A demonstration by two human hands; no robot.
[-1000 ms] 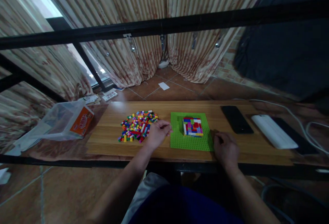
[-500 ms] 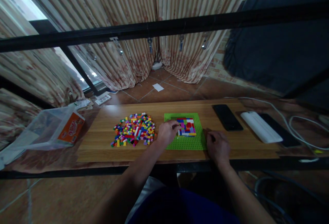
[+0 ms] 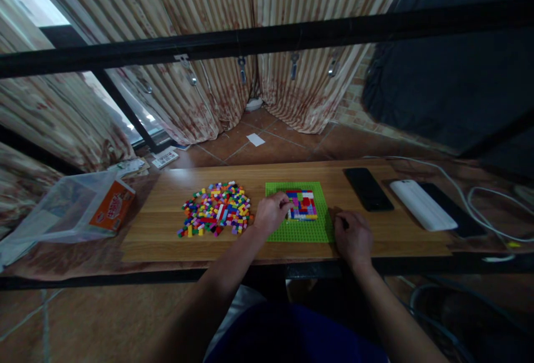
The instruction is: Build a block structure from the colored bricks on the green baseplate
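A green baseplate [image 3: 304, 229] lies on the wooden board [image 3: 167, 235], and a block of coloured bricks [image 3: 303, 205] is built on it. My left hand [image 3: 271, 214] is over the plate's left part, its fingers pinched together at the left side of the brick block; whether they hold a brick is hidden. My right hand [image 3: 352, 236] rests curled on the board at the plate's right front corner. A heap of loose small bricks [image 3: 216, 215] lies left of the plate.
A black phone [image 3: 367, 189] and a white oblong device [image 3: 422, 204] lie right of the plate, with white cables [image 3: 479, 196] beyond. At the far left is a clear plastic bag with an orange box [image 3: 108, 207]. A black bar [image 3: 267, 40] crosses overhead.
My left hand has gone from the edge of the loose brick heap to the built block on the plate. My right hand has stayed beside the plate. The camera has shifted slightly.
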